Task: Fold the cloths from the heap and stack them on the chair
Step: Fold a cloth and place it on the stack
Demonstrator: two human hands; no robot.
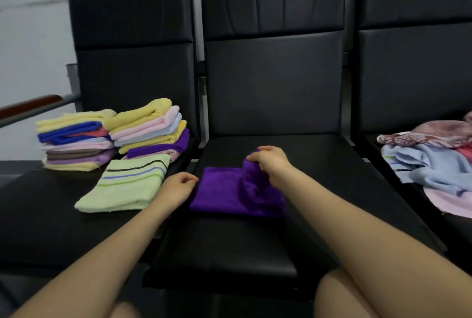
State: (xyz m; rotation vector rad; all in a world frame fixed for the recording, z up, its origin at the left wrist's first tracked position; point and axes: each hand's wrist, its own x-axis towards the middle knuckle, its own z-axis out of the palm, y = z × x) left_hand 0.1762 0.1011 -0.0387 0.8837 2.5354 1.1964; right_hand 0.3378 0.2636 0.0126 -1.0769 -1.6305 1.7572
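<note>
a: what's nearest?

b: two bare forearms reach over the middle chair point(255, 253). on its seat lies a purple cloth point(224, 195), partly folded. the right hand point(270, 161) has its fingers point(258, 158) curled round the cloth's right edge and holds it lifted into a peak. the left hand point(178, 184) sits at the cloth's left edge, fingers bent in; whether it pinches the fabric or only rests beside it, i cannot tell.

a: so which step is this?

b: i'd judge a fold in progress on this one cloth. the next move probably calls for carrying the raised edge across to the left, laying it flat with corners matched, then smoothing it.

a: and then?

b: it would go to the left chair point(38, 215). a green striped cloth point(127, 184) lies folded there, nearest us. behind it stand two stacks, the left stack point(74, 138) and the right stack point(150, 126), touching each other, in yellow, blue, pink, lilac and purple.

a: anything left to fold?

b: yes. the heap point(431, 161) on the right chair point(408, 75) holds loose pale blue, pink and patterned cloths. no boxes or baskets; the seats do the holding.
</note>
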